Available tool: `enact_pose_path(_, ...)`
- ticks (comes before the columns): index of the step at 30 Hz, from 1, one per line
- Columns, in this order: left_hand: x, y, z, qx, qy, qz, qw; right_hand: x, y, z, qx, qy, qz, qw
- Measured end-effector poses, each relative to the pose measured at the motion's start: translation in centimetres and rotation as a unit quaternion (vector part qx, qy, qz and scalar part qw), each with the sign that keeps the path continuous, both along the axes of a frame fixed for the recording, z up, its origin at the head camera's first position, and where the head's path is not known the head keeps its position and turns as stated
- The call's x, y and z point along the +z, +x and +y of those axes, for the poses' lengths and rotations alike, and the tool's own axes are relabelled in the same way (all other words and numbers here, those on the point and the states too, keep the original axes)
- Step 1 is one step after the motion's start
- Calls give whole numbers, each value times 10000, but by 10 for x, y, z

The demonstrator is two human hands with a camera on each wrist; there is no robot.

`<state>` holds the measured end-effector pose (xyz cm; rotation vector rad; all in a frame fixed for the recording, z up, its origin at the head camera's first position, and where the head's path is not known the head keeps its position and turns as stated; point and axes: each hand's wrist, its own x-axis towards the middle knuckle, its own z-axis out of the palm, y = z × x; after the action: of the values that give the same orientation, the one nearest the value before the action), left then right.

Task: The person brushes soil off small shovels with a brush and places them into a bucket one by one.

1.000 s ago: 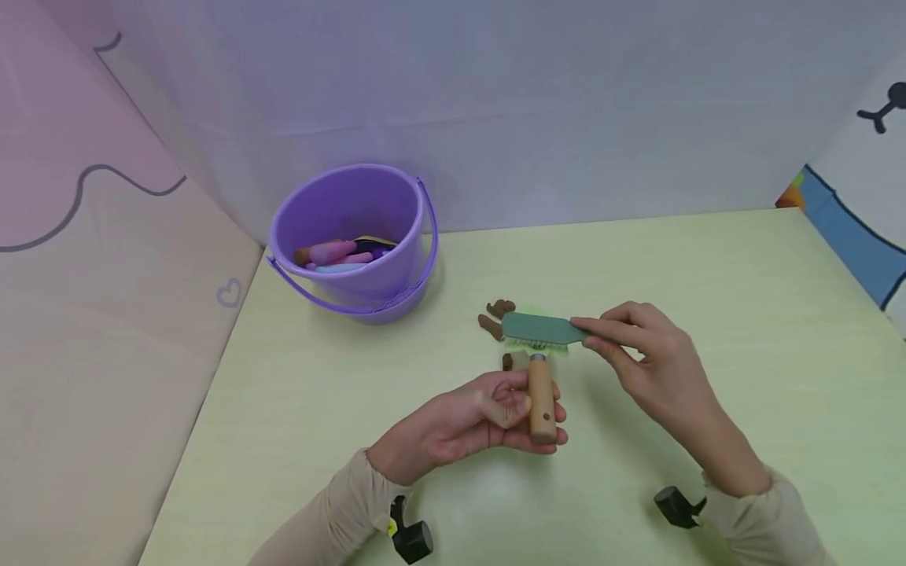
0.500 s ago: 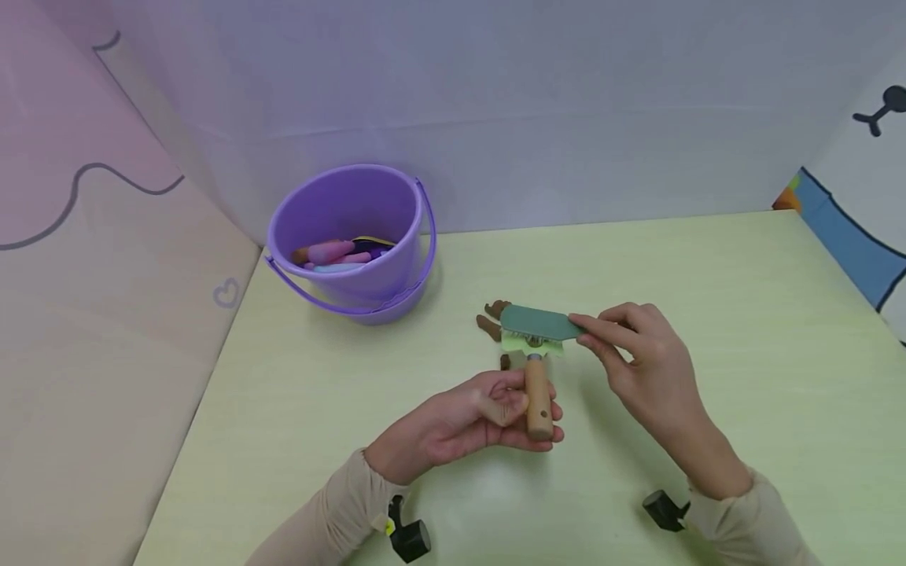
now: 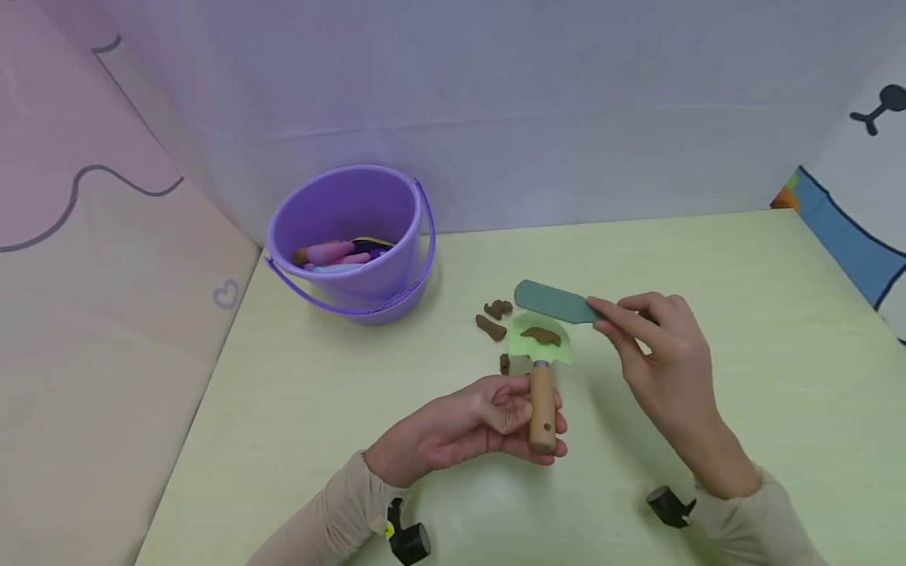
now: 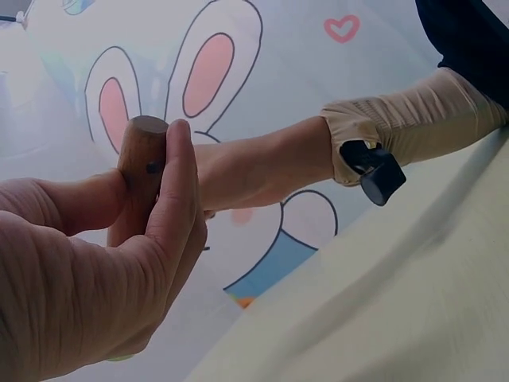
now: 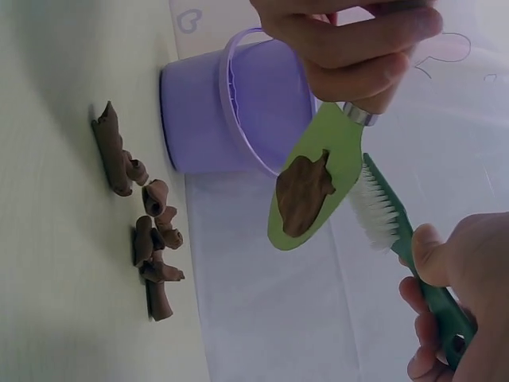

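My left hand [image 3: 488,417] grips the wooden handle of a small garden trowel [image 3: 542,409], fingers and thumb around it. The trowel's light green blade carries a flat brown clay-like piece [image 5: 304,195]. A green brush [image 3: 555,302] with white bristles is pinched by my right hand [image 3: 668,354]. In the head view it is held just beyond the blade, its bristles hidden beneath it; the right wrist view shows the bristles beside the blade. Several brown rolled pieces [image 5: 115,151] lie on the table below the trowel. In the left wrist view, the fingers hide most of the trowel handle [image 4: 145,151].
A purple bucket [image 3: 347,291] with a handle stands at the back left, several pink, blue and dark items inside. Behind the pale yellow-green table [image 3: 708,267] hangs a light cloth backdrop [image 3: 566,118], with a printed cloth at either side.
My right hand has lifted the brush off the trowel blade, up and to the right, uncovering the brown piece there. My left hand with the trowel has barely shifted.
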<state>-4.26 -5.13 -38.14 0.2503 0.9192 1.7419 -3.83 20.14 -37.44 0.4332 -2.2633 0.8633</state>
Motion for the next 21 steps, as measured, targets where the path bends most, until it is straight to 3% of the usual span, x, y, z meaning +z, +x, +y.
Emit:
enact_pose_path(6,2,0,-1,48,-29,79,10000,8,3,8,395,-533,-402,9970)
enact_pose_path(13,4,-1,-3,74,13,53,10000,13,3,15,1066,-194,-896,9901)
enact_pose_path(21,2,-1,-4,40,222,-45,9997,9,1,15,968,31,-994,9903)
